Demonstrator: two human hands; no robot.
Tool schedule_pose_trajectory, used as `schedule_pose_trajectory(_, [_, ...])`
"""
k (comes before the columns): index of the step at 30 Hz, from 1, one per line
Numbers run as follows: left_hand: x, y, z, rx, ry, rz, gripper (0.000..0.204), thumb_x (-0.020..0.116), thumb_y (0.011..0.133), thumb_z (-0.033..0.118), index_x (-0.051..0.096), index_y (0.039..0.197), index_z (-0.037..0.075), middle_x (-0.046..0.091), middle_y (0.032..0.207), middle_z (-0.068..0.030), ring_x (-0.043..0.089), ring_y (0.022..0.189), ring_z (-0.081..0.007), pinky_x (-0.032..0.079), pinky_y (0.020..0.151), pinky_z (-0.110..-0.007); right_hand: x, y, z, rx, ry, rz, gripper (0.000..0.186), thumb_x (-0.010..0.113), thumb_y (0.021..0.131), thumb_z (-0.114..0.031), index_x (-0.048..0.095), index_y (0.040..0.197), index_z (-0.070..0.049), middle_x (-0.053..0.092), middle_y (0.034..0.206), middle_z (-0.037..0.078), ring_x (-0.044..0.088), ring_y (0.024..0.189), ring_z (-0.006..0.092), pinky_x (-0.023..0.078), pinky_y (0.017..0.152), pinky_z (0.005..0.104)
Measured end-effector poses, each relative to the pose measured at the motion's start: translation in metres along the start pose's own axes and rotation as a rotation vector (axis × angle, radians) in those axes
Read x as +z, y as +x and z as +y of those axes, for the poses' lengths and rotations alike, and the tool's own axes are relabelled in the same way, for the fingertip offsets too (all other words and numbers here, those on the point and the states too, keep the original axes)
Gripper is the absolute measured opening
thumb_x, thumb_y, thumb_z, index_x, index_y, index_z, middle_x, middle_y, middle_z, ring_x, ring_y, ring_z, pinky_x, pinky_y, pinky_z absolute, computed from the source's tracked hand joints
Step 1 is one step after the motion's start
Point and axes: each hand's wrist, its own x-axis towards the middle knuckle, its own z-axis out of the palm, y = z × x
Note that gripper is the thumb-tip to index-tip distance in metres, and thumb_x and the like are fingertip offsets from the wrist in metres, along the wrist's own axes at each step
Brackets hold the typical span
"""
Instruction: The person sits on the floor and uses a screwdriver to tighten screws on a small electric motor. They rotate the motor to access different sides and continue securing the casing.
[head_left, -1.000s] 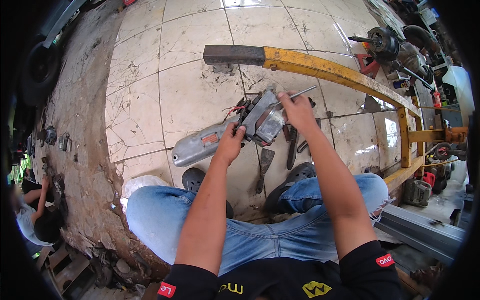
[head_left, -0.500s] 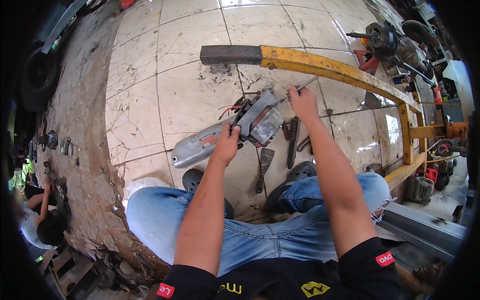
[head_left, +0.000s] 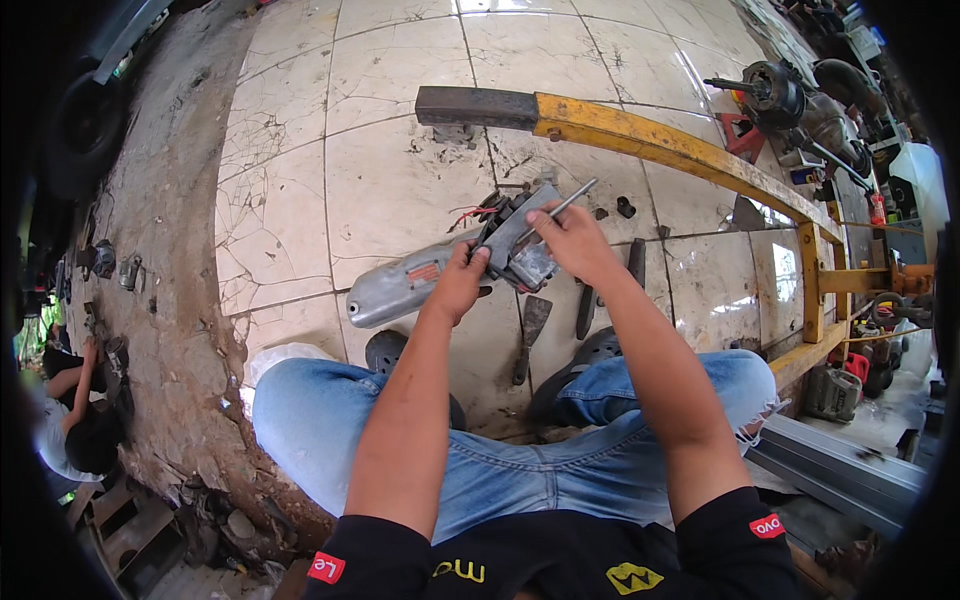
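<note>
A grey metal machine housing (head_left: 515, 238), with red wires at its far side, lies on the floor tiles in front of me. My left hand (head_left: 462, 285) is closed on its near left edge. Over the housing's right side, my right hand (head_left: 575, 245) grips a thin metal rod (head_left: 577, 196) whose upper end sticks out past the fingers. Whether its other end touches the housing is hidden. A long rounded metal cover (head_left: 385, 288) with an orange label lies left of the housing. A scraper (head_left: 533, 325) rests on the floor near my shoes.
A yellow steel crane-like frame (head_left: 680, 160) with a dark end reaches across beyond the housing. Dark bar-like tools (head_left: 585, 310) and a small black part (head_left: 626, 207) lie to the right. Greasy machinery (head_left: 775, 95) stands far right. Another person (head_left: 75, 410) sits far left.
My right hand has moved left and nearer, carrying the rod over the housing. The rod now points more steeply. My left hand keeps its place on the housing. The view has shifted slightly.
</note>
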Motion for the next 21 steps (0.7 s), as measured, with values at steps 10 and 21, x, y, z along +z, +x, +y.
schedule_pose_trajectory(10, [-0.011,0.013,-0.012,-0.003,0.148,-0.032,0.051,0.052,0.106,0.038,0.044,0.145,0.007,0.059,0.126,-0.0117,0.059,0.106,-0.0188,0.057,0.082,-0.036,-0.014,0.004,0.01,0.085,0.138,0.037,0.033,0.067,0.098,-0.033,0.069,0.099,0.0,0.064,0.071,0.003,0.054,0.059,0.0122,0.042,0.056,0.029])
schedule_pose_trajectory(21, [-0.005,0.005,0.003,-0.039,0.155,-0.03,0.054,0.049,0.106,0.041,0.04,0.148,0.009,0.056,0.133,-0.0127,0.057,0.115,-0.0222,0.057,0.086,-0.04,-0.023,0.001,0.014,0.09,-0.099,0.098,0.039,0.064,0.096,-0.036,0.072,0.095,0.002,0.069,0.077,0.011,0.063,0.069,0.0199,0.05,0.066,0.0352])
